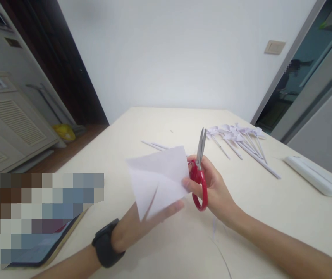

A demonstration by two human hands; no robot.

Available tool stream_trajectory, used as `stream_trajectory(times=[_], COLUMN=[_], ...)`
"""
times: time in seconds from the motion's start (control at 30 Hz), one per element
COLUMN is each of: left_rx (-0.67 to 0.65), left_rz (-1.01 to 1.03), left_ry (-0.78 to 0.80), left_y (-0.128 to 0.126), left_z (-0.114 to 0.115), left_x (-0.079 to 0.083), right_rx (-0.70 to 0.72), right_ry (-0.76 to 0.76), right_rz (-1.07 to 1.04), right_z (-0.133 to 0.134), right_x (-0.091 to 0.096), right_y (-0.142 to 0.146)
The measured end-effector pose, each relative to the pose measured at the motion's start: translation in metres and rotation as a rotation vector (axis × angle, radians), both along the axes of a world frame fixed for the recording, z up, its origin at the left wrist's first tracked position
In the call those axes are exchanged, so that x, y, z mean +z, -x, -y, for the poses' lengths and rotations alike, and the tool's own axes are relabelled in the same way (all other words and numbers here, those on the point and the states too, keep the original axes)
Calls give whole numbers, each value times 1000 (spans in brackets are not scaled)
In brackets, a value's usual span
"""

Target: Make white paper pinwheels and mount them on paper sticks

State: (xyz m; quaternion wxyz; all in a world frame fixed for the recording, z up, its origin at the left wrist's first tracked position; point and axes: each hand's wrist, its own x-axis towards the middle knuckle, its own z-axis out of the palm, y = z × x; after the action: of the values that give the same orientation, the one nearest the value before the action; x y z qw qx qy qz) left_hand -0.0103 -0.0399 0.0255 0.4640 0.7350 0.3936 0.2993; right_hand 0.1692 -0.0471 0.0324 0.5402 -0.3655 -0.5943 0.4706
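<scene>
A white square of paper (160, 174) with a slit running in from its lower edge is held up over the table. My right hand (215, 190) has red-handled scissors (202, 170) hooked on it, blades pointing up and nearly closed. Its thumb presses on the right edge of the paper. My left hand (142, 221), with a black watch on the wrist, is behind and below the sheet. One of its fingers stretches out under the lower edge, apart from the paper. The other fingers are hidden by the sheet.
White paper pinwheels on rolled sticks (238, 135) lie in a bunch at the right. Loose paper sticks (157, 145) lie behind the sheet. A pale, flat packet (313, 176) is at the right edge. A tablet (49, 248), partly blurred out, stands at the left.
</scene>
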Motion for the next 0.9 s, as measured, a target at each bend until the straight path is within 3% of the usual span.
stream_trajectory(times=[0.27, 0.5, 0.63, 0.77, 0.9], left_rx=[24, 143, 256, 405, 491], left_rz=[100, 109, 135, 193, 265], left_ry=[75, 24, -20, -14, 9], left_y=[-2, 0, 5, 11, 15], left_z=[-13, -15, -20, -26, -32], left_x=[-3, 3, 5, 5, 4], right_rx=[-28, 67, 128, 330, 523], right_ry=[17, 54, 151, 291, 320], right_rz=[46, 100, 83, 17, -45], right_z=[-4, -8, -10, -11, -9], right_x=[-2, -4, -7, -9, -9], right_y=[-2, -3, -4, -6, -8])
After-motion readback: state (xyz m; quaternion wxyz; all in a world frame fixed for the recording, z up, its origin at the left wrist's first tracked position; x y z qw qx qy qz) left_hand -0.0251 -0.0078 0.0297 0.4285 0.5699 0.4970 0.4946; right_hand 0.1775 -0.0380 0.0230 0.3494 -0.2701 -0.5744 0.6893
